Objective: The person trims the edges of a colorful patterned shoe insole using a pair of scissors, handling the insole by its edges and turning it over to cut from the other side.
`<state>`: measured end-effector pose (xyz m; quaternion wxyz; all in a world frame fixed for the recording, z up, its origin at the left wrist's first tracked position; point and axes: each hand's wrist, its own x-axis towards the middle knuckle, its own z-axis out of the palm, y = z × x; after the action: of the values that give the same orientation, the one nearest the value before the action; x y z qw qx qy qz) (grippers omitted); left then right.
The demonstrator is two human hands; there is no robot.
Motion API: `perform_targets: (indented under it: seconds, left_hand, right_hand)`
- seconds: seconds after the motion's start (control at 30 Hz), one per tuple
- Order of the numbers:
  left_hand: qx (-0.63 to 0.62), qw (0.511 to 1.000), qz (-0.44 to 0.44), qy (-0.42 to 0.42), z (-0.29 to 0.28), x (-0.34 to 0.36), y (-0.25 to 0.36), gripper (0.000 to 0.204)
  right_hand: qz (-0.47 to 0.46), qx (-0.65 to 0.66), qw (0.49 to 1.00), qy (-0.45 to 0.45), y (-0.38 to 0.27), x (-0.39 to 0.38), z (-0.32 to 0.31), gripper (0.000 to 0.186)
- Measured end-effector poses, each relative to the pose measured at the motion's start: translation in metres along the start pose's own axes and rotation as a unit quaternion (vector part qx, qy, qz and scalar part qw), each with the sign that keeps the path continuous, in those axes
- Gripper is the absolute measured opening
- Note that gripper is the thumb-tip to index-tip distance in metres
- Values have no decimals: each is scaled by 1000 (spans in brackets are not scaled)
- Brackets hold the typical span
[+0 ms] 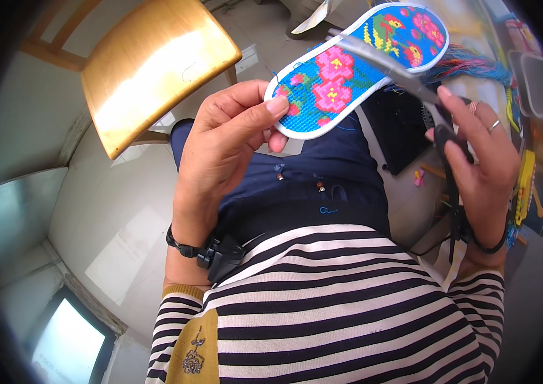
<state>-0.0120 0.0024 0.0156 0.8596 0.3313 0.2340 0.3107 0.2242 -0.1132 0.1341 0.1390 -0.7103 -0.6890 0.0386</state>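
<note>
While the left grip [226,125] pinches one rounded end of the insole [334,93], thumb on the patterned face and fingers beneath, the right grip [484,144] is closed on the dark handles of the scissors [406,80]. The insole, blue with pink flowers and a white border, stretches away up and to the right from the left grip. The blades cross over its middle, left of the right grip; whether they touch it I cannot tell. Just beyond the right grip lies a bundle of coloured threads [476,66], and to its right a yellow object [526,187]. A wooden chair [156,64] stands left of the left grip, and dark trousers [252,192] spread below both grips.
</note>
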Motion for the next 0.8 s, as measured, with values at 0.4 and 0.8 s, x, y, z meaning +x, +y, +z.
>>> perform_targets:
  seconds: [0.4,0.8]
  left_hand:
    - [22,1000,15,-5,0,2,-2,19]
    - [65,998,11,-7,1,1,0,16]
  right_hand:
    - [-147,-64,987,-27,-2,-13,7,62]
    - [-204,-113,972,-1,-1,-11,9,61]
